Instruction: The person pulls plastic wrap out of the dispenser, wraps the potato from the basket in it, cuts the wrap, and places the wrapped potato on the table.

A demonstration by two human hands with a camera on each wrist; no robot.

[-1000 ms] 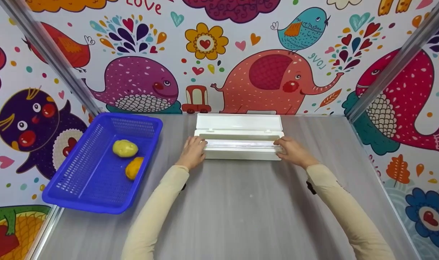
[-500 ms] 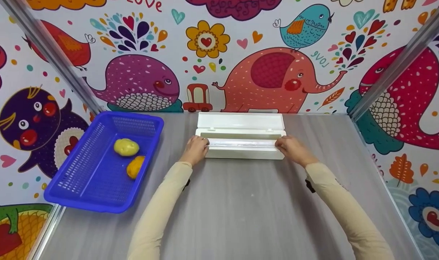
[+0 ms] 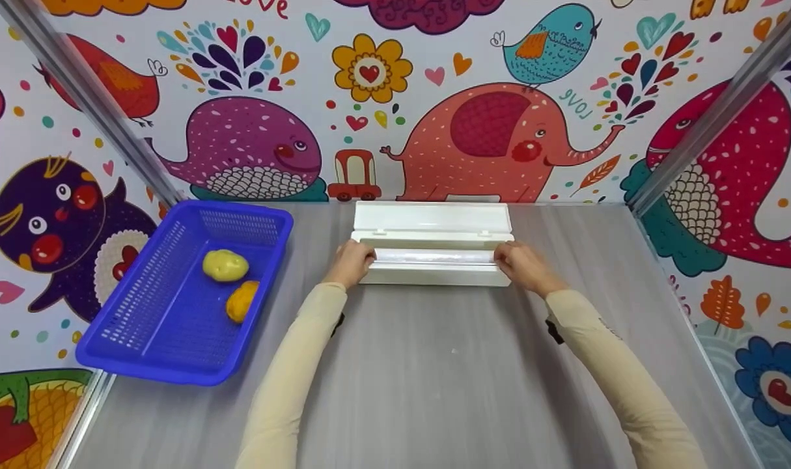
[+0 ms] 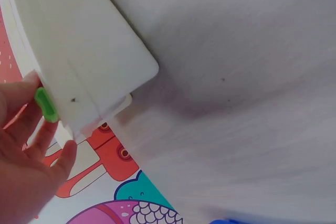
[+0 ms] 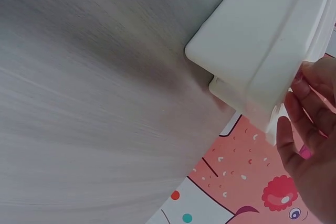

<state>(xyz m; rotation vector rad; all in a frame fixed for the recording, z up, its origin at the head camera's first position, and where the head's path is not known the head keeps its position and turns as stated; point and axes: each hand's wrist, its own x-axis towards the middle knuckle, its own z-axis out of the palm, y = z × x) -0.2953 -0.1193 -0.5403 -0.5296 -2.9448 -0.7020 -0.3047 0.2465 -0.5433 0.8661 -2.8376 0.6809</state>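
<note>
A white cling film box (image 3: 434, 278) stands at the back of the table with its lid (image 3: 432, 217) raised. A shiny, clear cling film roll (image 3: 432, 256) lies lengthwise in it. My left hand (image 3: 351, 263) is at the roll's left end; in the left wrist view its thumb and fingers pinch at a small green piece (image 4: 46, 105) on the box's edge. At the opposite end, my right hand (image 3: 524, 266) holds with thumb and fingertips, which the right wrist view shows close to the box wall (image 5: 252, 40). The roll's ends are hidden behind the fingers.
A blue plastic basket (image 3: 161, 374) stands on the left of the grey table (image 3: 428, 384). In it lie a yellow potato-like item (image 3: 225, 266) and an orange-yellow item (image 3: 242, 301). A patterned wall (image 3: 362, 137) and metal posts (image 3: 707, 124) bound the table.
Both hands stay at the box's ends, and their fingers have closed in slightly around the roll's ends. The box and basket have not visibly moved; the head view has shifted a little.
</note>
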